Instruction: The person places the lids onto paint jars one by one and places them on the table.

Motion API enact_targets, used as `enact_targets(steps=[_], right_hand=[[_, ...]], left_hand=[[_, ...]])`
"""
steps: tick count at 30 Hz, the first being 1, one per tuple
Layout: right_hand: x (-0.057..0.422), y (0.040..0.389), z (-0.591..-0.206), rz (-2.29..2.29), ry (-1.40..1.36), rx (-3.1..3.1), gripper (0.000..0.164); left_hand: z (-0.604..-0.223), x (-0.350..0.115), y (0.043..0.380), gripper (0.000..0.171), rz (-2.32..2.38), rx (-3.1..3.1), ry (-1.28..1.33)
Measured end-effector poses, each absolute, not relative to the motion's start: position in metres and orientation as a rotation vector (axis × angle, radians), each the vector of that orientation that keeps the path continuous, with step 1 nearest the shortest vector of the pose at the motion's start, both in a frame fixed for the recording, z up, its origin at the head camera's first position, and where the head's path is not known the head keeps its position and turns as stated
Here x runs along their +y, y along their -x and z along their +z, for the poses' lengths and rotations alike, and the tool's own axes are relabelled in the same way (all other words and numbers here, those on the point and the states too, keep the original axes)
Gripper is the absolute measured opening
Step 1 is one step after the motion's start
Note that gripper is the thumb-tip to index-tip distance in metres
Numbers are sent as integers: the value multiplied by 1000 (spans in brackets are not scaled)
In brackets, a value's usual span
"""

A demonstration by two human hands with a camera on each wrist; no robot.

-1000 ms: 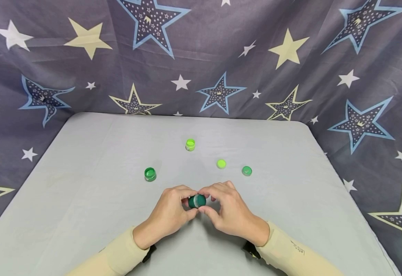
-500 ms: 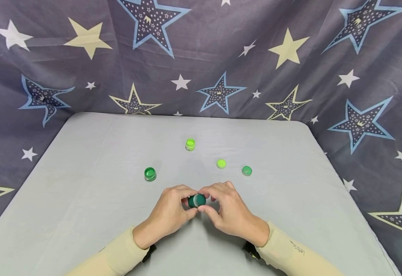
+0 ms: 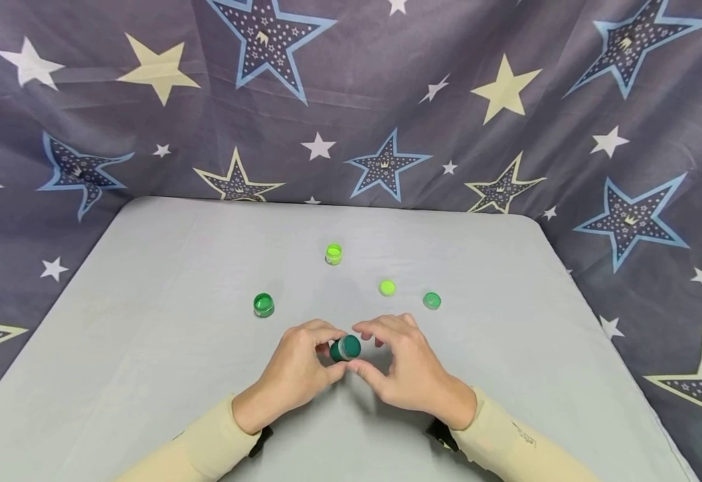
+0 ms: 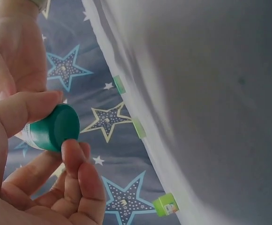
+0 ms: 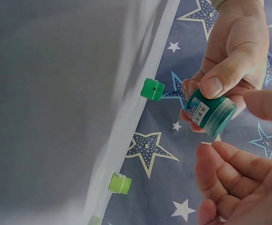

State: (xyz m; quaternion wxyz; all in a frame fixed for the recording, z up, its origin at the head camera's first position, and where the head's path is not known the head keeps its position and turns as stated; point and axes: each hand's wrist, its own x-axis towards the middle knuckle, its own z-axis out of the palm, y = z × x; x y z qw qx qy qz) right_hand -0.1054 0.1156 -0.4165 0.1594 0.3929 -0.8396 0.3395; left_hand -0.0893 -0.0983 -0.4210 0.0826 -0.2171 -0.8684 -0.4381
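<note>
My left hand (image 3: pixel 299 361) pinches a small dark green paint jar (image 5: pixel 204 112) between thumb and fingers. The jar lies tilted on its side, with its ridged clear lid (image 5: pixel 220 119) facing my right hand (image 3: pixel 407 365). That right hand is curved loosely around the lid end, thumb and fingertips spread apart and a gap showing between them and the lid. In the left wrist view the jar's smooth green bottom (image 4: pixel 63 126) shows between the left thumb and fingertips. A printed white label (image 5: pixel 198 110) is visible on its side.
On the grey-white table (image 3: pixel 146 375) stand an open green paint jar (image 3: pixel 263 305) to the left and an open lime jar (image 3: pixel 334 254) farther back. A lime lid (image 3: pixel 387 288) and a green lid (image 3: pixel 431 300) lie to the right. A star-patterned cloth (image 3: pixel 351 100) hangs behind.
My right fingers have come off the lid and spread slightly, the hand shifting a little to the right. The left hand still holds the jar in place.
</note>
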Motion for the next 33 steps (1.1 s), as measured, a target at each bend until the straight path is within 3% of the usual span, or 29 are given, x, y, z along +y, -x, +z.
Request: enact_targets(steps=[16,33], right_hand=[[128,106,-412,933,-1055,-2432,38],[150,111,-412,892,-962,-2463,39]], left_hand=[[-413,-113,96,34,-1225,-2575,504],[-388,-177,127,33,-1017,-2590,269]])
